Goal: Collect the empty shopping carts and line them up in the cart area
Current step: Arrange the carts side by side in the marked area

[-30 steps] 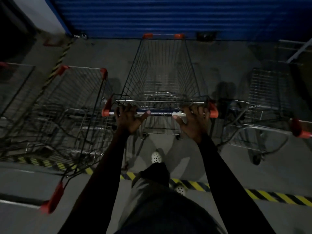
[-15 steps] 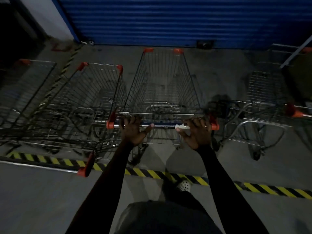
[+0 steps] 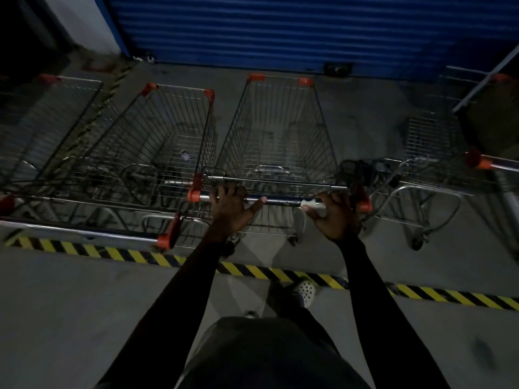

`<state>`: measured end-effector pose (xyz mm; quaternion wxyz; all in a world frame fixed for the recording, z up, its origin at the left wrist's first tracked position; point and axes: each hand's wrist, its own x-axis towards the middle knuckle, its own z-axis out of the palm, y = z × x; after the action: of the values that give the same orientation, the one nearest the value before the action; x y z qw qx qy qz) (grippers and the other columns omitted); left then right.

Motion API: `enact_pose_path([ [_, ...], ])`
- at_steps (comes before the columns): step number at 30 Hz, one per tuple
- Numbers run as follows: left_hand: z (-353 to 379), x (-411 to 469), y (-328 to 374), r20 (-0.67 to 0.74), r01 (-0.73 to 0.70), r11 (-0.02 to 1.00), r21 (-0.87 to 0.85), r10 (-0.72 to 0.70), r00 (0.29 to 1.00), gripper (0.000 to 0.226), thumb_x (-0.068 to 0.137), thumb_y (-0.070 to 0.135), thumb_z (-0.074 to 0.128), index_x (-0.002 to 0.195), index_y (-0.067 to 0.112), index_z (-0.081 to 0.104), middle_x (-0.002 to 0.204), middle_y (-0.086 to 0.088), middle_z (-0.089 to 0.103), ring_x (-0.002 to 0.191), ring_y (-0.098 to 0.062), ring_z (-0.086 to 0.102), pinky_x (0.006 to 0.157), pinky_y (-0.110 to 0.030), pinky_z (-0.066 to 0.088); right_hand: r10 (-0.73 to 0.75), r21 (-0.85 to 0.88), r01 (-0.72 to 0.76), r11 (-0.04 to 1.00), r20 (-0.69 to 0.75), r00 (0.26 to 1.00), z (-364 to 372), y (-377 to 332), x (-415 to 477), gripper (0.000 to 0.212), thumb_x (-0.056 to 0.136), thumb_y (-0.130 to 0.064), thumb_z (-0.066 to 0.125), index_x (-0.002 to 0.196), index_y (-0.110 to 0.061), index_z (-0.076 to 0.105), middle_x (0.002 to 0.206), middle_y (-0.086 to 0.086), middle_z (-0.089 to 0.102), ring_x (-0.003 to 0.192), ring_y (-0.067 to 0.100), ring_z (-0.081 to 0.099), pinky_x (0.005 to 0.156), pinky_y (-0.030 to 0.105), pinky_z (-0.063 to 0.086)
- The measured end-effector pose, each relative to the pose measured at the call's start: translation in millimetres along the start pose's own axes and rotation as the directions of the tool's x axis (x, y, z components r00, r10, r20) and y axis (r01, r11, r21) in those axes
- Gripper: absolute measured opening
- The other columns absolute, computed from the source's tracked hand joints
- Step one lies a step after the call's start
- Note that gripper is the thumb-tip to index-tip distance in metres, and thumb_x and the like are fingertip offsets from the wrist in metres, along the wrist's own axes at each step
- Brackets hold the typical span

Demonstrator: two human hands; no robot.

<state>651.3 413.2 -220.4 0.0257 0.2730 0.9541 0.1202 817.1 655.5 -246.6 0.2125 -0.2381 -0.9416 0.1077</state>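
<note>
Very dim, underexposed; blue shutter [image 3: 280,29] is brightest, left of it crushed to black. Soft overall, fisheye bend at frame edges.

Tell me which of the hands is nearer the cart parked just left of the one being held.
Left. The left hand grips the handle beside that cart; the right hand grips its far end.

A blue roller shutter [image 3: 280,29] backs the grey concrete floor [image 3: 70,318], crossed by yellow-black hazard tape [image 3: 252,272].
</note>
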Motion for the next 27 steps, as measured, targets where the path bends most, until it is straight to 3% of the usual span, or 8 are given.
enact_pose_path([
  [5,1,-15,-3,-0.032,-0.032,0.999,-0.009,0.032,0.999,0.088,0.085,0.089,0.023,0.115,0.021,0.070,0.128,-0.001,0.063,0.127,-0.030,0.044,0.112,-0.051,0.024,-0.010,0.030,0.010,1.000,-0.012,1.000,-7,-5,-23,0.043,0.093,-0.070,0.059,0.103,-0.029,0.067,0.094,0.001,0.063,0.109,0.034,0.055,0.094,0.054,0.049],
  [9,3,-28,-5,-0.038,-0.059,0.998,-0.013,0.058,0.998,0.083,0.088,0.087,0.029,0.119,0.022,0.069,0.133,0.002,0.061,0.130,-0.029,0.043,0.113,-0.047,0.019,-0.005,0.031,0.007,1.000,-0.048,0.999,-12,-9,-43,0.050,0.095,-0.072,0.053,0.103,-0.025,0.068,0.094,0.002,0.063,0.108,0.037,0.056,0.094,0.055,0.048],
  [17,2,-50,-4,-0.049,-0.107,0.994,-0.011,0.107,0.993,0.078,0.091,0.085,0.032,0.123,0.022,0.066,0.134,0.002,0.058,0.126,-0.027,0.043,0.108,-0.041,0.014,-0.002,-0.061,-0.004,0.998,-0.090,0.996,-20,-12,-72,0.046,0.094,-0.069,0.062,0.102,-0.024,0.071,0.096,0.002,0.065,0.106,0.035,0.059,0.096,0.051,0.044],
  [27,10,-71,-1,-0.074,-0.111,0.994,-0.010,0.110,0.991,0.083,0.090,0.087,0.028,0.120,0.022,0.068,0.125,0.001,0.062,0.122,-0.028,0.048,0.112,-0.047,0.028,0.035,-0.035,-0.036,0.999,-0.051,0.998,-27,-9,-91,0.052,0.094,-0.072,0.056,0.102,-0.023,0.070,0.101,0.002,0.065,0.109,0.036,0.057,0.101,0.057,0.043],
])
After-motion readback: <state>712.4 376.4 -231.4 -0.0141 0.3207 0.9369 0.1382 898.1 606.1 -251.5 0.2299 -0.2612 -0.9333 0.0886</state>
